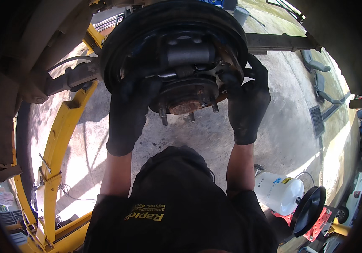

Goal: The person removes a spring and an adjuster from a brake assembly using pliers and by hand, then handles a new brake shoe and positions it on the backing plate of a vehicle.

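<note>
A drum brake assembly faces me, with its dark round backing plate [113,46] around it. Near its top sits a grey wheel cylinder [189,54], and below that a metal adjuster bar [168,75] runs across. The rusty wheel hub [189,105] has several threaded studs pointing down. My black-gloved left hand [131,107] is closed at the assembly's left side by the bar's end; its fingertips blend into the dark parts. My gloved right hand [248,103] grips the right rim of the backing plate, thumb inside and fingers around the outer edge.
Leaf springs [278,41] extend beside the assembly. A yellow steel lift post [60,135] stands at left. At lower right are a white tank [280,192], a black round dish [309,211] and a red perforated plate [320,225]. A floor drain grate [316,121] lies at right.
</note>
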`<state>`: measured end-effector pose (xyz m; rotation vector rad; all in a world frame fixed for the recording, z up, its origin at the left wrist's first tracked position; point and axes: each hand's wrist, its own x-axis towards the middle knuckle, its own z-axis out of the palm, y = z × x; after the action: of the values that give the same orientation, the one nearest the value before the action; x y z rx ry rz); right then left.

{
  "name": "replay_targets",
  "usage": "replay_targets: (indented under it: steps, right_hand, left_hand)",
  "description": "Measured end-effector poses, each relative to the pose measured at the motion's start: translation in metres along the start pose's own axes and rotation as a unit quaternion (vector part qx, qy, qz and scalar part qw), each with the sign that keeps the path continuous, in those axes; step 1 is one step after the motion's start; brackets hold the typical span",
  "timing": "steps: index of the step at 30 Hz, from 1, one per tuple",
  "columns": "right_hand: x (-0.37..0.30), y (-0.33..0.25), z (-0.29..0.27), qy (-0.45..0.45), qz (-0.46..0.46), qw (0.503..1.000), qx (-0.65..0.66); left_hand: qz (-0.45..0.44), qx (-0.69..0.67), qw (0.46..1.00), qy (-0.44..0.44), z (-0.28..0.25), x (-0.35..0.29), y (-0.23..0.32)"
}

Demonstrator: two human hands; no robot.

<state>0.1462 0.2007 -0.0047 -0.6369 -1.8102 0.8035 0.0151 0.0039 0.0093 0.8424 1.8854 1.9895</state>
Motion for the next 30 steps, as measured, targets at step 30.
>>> replay_targets:
  steps: [30]
  right_hand:
    - [-0.008,0.02,0.016,0.091,-0.067,0.991,0.068]
  left_hand:
    - [0.061,0.223,0.952,-0.2,-0.109,0.055,-0.022]
